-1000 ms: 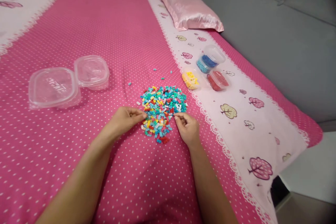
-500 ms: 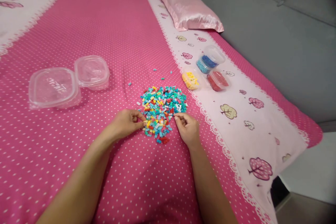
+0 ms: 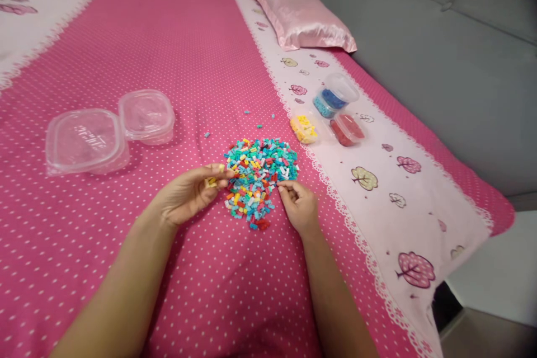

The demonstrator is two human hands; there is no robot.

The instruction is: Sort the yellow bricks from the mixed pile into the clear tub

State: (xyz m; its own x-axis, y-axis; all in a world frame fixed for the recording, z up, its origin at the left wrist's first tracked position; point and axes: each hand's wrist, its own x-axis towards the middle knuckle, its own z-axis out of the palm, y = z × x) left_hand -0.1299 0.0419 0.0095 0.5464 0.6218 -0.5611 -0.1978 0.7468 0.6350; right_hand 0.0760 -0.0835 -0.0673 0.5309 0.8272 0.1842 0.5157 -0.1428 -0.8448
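A heap of tiny toy building bricks (image 3: 262, 159) in mixed colours lies on the pink dotted bedspread (image 3: 235, 291). My left hand (image 3: 191, 193) is turned palm up at the heap's left side, its curled fingers holding yellow bricks (image 3: 212, 182). My right hand (image 3: 300, 207) rests at the heap's right edge with its fingers closed, thumb and forefinger pinched together by the bricks. Whatever may be between those fingertips is too small to make out.
To the right stand small clear tubs of yellow bricks (image 3: 304, 129), red bricks (image 3: 347, 130) and blue bricks (image 3: 333, 98). Two clear lidded containers (image 3: 86, 140) are at the left. A few loose bricks (image 3: 259, 126) lie beyond the heap. Farther back is a pink pillow (image 3: 304, 19).
My left hand has lifted from the heap's lower left, moved up and slightly left, and turned palm up, showing yellow bricks in its fingers. The right hand stays in place.
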